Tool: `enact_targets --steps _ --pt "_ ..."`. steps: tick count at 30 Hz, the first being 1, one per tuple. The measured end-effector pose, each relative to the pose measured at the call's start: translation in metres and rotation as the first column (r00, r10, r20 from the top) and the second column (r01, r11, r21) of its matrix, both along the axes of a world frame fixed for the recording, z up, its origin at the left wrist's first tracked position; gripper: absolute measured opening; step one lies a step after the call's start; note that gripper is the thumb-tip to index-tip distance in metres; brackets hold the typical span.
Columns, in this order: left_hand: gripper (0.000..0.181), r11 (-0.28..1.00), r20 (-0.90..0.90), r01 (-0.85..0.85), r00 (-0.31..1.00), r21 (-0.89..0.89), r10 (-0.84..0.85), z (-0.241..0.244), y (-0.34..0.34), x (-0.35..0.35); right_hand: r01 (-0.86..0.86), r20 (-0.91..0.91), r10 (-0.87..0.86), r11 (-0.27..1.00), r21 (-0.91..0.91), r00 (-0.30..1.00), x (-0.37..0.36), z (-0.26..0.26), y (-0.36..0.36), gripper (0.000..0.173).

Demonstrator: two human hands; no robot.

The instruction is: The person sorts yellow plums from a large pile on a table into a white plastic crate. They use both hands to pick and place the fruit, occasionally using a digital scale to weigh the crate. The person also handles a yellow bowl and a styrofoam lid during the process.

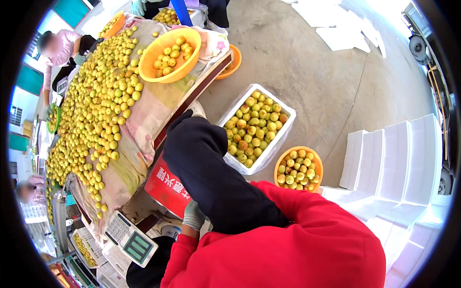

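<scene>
My left hand point(194, 215), in a pale knitted glove, is low beside my dark-trousered leg. It rests at the near edge of a red board point(167, 187) that bears white writing. My leg covers part of its fingers, so I cannot tell whether it grips the board. My right hand is out of view; its red sleeve runs behind my leg. An electronic scale point(131, 238) with keypad and display stands left of my left hand. Beyond my leg, a white foam box point(290, 116) lined with plastic film holds many yellow-green fruits. An orange basket point(321, 165) of similar fruit stands beside it.
On the left, a cloth-covered table point(140, 115) carries a spread of loose fruit point(97, 97) and a yellow-orange basket point(144, 64). Stacked white foam boxes point(392, 162) stand at right. White sheets point(338, 36) lie on the concrete floor. Another person point(65, 50) works across the table.
</scene>
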State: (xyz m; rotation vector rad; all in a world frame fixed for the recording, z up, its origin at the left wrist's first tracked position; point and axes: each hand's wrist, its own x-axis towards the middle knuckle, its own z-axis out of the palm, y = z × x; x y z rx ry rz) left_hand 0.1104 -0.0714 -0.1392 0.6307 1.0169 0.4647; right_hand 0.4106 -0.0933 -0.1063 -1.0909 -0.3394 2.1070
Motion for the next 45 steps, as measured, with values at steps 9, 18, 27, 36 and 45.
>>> enact_targets --steps 9,18,27,36,45 --pt "0.029 0.918 -0.030 -0.286 0.957 -0.276 0.289 0.079 -0.007 0.012 0.641 0.210 -0.625 0.767 -0.013 0.752 -0.003 -0.068 0.027 0.030" --pt "0.029 0.655 -0.535 0.529 0.816 0.539 -0.218 0.042 -0.009 0.024 0.661 -0.153 -0.960 0.274 -0.698 0.236 0.150 -0.150 0.111 0.029" --pt "0.018 0.933 -0.211 -0.247 0.958 -0.263 0.194 0.031 -0.005 0.024 0.711 0.421 -0.781 0.610 0.350 0.462 0.346 -0.100 0.315 0.037" --pt "0.012 0.995 -0.221 -0.017 0.974 0.098 0.039 -0.009 0.000 -0.005 0.491 0.303 -0.777 0.596 0.635 0.551 0.507 -0.016 0.332 0.043" --pt "0.040 0.971 -0.110 -0.039 0.992 0.237 0.066 0.057 0.020 0.004 -0.307 0.964 -0.082 0.938 0.159 0.252 0.370 0.000 0.089 0.032"
